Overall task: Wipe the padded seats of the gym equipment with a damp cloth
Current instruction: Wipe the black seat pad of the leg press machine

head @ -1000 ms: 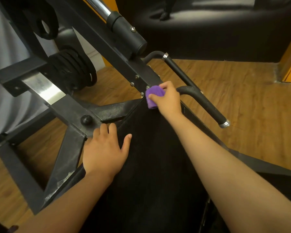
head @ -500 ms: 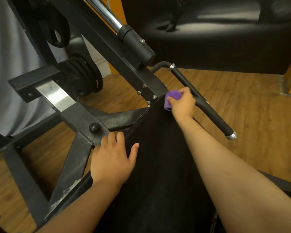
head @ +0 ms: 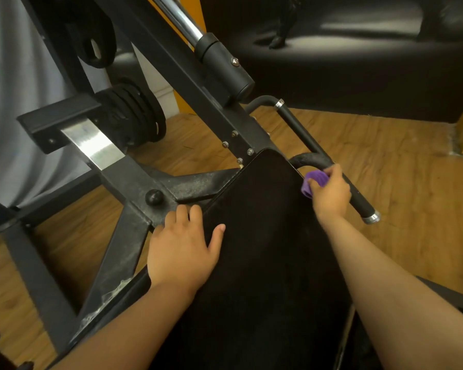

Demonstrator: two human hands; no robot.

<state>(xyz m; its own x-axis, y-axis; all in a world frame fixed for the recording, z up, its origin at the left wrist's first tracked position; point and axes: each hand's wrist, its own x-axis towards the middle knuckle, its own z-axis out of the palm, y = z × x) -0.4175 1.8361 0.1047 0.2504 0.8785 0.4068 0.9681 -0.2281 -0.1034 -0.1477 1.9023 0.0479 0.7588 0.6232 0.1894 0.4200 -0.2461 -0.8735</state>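
Note:
A long black padded seat (head: 265,236) runs from the bottom of the view up to the machine's frame. My right hand (head: 330,194) grips a bunched purple cloth (head: 314,181) at the pad's right edge near its top, beside the black handle bar (head: 332,169). My left hand (head: 183,249) rests on the pad's left edge, fingers spread over the edge and the metal frame.
The black steel frame (head: 134,182) with a chrome rod (head: 177,14) slants up to the left. Stacked weight plates (head: 134,116) sit behind it. A black sofa (head: 358,62) stands at the back on the wooden floor (head: 412,196).
My right hand has carried the cloth from the pad's top left corner across to its right edge and slightly down. My left hand stays on the left edge.

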